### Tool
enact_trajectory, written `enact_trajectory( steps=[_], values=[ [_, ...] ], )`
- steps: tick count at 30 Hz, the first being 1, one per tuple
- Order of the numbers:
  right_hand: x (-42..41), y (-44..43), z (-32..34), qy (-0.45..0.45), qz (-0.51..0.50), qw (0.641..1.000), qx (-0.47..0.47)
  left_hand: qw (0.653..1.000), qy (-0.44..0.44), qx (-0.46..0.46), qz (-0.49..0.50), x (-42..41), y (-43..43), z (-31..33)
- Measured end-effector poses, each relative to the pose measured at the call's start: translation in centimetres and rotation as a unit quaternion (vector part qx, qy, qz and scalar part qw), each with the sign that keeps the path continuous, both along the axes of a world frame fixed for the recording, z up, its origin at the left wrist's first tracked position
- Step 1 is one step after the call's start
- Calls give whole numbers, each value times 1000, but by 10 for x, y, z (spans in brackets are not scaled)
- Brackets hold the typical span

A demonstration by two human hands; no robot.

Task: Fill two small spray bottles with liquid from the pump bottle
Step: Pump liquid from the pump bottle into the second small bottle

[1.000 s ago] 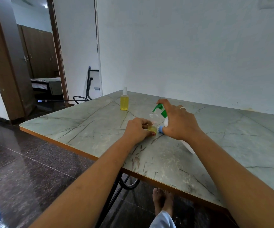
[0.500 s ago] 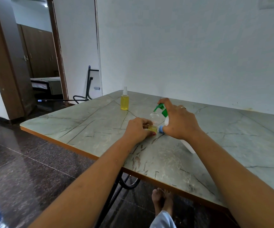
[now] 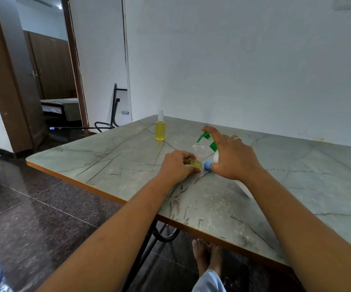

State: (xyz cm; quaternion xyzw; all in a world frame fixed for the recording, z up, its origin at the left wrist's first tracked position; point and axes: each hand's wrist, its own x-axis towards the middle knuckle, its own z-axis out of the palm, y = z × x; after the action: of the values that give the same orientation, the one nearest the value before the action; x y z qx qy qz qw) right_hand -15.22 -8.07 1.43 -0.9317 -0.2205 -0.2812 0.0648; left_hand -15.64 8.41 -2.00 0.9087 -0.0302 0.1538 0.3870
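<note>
Midway between the near and far edges of the surface (image 3: 107, 165), the left hand (image 3: 177, 166) is clamped round the base of the uncapped spray bottle (image 3: 198, 151), pinning it upright so its narrow mouth sits under the spout of the green pump head (image 3: 204, 137). The right hand (image 3: 234, 158) wraps the white pump bottle (image 3: 215, 157), forefinger laid on the head to press. Only a little yellow liquid shows low in the bottle, so this fill looks barely begun. A blue cap (image 3: 207, 165) sits by the right thumb; held or lying, I cannot tell. The filled spray bottle (image 3: 160, 130) stands capped near the far left corner, out of the way.
</note>
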Motion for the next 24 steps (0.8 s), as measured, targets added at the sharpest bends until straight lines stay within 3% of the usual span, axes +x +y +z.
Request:
enact_trajectory(
  steps=[24],
  values=[
    [-6,4,4,-6,-20,1000,-13,1000,-5,3,5,1,-1,-2]
  ],
)
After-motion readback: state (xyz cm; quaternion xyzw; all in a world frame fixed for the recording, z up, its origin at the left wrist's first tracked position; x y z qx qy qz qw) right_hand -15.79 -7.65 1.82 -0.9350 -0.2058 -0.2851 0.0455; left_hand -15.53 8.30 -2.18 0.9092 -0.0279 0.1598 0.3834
